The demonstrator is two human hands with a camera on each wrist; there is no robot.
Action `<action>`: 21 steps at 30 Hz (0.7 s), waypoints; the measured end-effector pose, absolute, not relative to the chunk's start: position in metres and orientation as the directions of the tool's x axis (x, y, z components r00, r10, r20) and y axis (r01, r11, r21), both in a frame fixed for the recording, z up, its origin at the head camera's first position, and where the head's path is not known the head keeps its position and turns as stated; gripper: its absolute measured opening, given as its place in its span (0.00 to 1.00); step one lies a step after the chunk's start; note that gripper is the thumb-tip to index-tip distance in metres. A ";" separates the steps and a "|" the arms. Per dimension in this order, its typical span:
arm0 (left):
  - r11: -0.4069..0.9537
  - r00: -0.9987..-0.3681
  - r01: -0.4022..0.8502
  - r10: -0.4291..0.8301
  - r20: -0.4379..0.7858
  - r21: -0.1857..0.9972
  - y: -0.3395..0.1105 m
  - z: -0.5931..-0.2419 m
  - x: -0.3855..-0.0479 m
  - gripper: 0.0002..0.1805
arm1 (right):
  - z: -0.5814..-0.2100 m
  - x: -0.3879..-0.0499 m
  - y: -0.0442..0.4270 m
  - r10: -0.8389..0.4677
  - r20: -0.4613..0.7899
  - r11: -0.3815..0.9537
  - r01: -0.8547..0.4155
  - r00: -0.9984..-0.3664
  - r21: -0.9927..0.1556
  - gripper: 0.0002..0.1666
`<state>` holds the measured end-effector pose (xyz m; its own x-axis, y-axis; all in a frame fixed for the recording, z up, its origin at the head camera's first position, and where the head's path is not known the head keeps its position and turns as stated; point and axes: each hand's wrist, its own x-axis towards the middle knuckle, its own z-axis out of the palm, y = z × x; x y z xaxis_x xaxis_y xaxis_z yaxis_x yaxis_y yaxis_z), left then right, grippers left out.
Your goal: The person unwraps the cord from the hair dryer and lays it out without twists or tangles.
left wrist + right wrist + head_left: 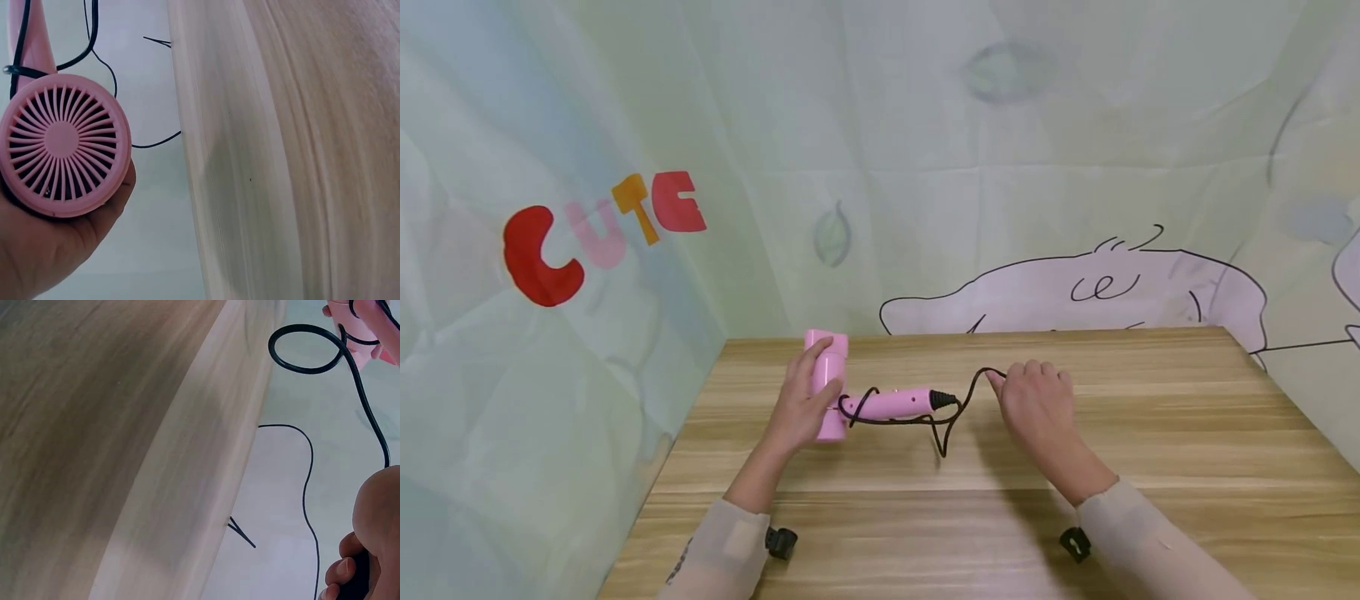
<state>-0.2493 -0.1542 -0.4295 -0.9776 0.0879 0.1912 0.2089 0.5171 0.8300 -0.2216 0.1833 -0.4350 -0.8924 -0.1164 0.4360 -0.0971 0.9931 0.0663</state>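
Observation:
A pink hair dryer (891, 405) is held above the wooden table, its handle pointing right. My left hand (805, 400) grips its barrel, fingers on the far side and thumb across the near side. In the left wrist view the round slatted air grille (61, 139) faces the camera. A black power cord (895, 422) loops around the handle and runs to the right. My right hand (1037, 408) holds the cord's far end; in the right wrist view its curled fingers close on a black piece, probably the plug (356, 578), mostly hidden by the hand.
The wood-grain table (925, 533) spreads below both hands. Behind it hangs a pale green fabric backdrop (910, 167) with a cartoon drawing and coloured letters (542, 257) on the left. Dark wrist bands (782, 543) show under the sleeves.

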 end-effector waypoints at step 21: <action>0.508 -0.937 0.329 0.281 0.207 0.796 -0.151 -0.427 -0.244 0.36 | -0.419 -0.222 0.182 -0.069 0.486 0.997 -0.081 -0.872 -0.003 0.34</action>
